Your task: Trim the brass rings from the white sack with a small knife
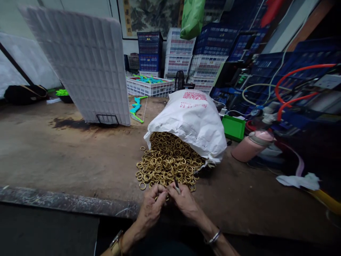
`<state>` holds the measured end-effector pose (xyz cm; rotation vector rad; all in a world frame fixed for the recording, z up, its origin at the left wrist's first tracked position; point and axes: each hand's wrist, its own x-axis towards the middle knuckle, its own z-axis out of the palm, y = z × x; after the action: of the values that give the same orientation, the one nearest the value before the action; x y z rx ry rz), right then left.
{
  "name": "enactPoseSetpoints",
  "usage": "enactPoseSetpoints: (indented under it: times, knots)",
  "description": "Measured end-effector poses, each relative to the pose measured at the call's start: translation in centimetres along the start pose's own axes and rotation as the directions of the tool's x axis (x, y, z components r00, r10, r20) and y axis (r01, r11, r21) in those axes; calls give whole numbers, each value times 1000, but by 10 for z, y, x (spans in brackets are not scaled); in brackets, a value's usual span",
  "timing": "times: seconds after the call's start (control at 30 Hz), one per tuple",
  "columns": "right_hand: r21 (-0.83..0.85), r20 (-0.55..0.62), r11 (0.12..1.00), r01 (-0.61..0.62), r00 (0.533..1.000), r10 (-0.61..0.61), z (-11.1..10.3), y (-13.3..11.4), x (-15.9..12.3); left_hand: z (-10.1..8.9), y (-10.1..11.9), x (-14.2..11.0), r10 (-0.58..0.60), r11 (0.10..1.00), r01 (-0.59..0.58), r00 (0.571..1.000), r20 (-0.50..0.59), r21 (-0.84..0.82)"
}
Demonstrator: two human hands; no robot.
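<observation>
A heap of gold-coloured rings (170, 165) spills from the mouth of a white woven sack (190, 122) lying on its side on the table. Just in front of the heap, my left hand (153, 202) is closed in a pinch, with a bit of a gold ring (156, 198) showing at its fingers. My right hand (186, 204) meets it fingertip to fingertip. From the right fist sticks up a slim tool with a dark tip (176, 183), perhaps a small knife; the rest is hidden by the fingers.
A tall white ribbed panel (87, 67) stands in a wire stand at the left. Behind the sack are a turquoise-and-green toy bow (136, 106), a white crate (149, 87) and stacked crates. A green tray (233, 127) and a pink cylinder (252, 145) with orange hoses occupy the right.
</observation>
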<state>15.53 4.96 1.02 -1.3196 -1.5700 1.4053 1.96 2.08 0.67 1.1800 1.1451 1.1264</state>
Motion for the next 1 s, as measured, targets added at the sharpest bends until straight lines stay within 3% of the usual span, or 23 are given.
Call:
enactPoseSetpoints:
  times: [0.17,0.43,0.57,0.67,0.83,1.0]
  knots:
    - [21,1,1000,9,1000,-9,-1,0,-3,1,6,-4,-180,981,188,974,140,-44]
    - [63,9,997,-53,999,52,-1,12,-9,4,7,-16,-288,864,362,926,245,-351]
    - [-167,-62,984,63,995,-74,0,17,-18,6,3,-22,-319,847,371,928,193,-381]
    - [-407,6,902,145,988,-156,3,19,-28,7,1,-27,-317,872,350,936,150,-342]
    - [-636,104,753,169,986,-134,8,17,-39,11,4,-33,-339,892,355,935,106,-279]
    - [-695,122,700,162,987,-107,10,16,-42,12,8,-38,-345,908,343,938,37,-239]
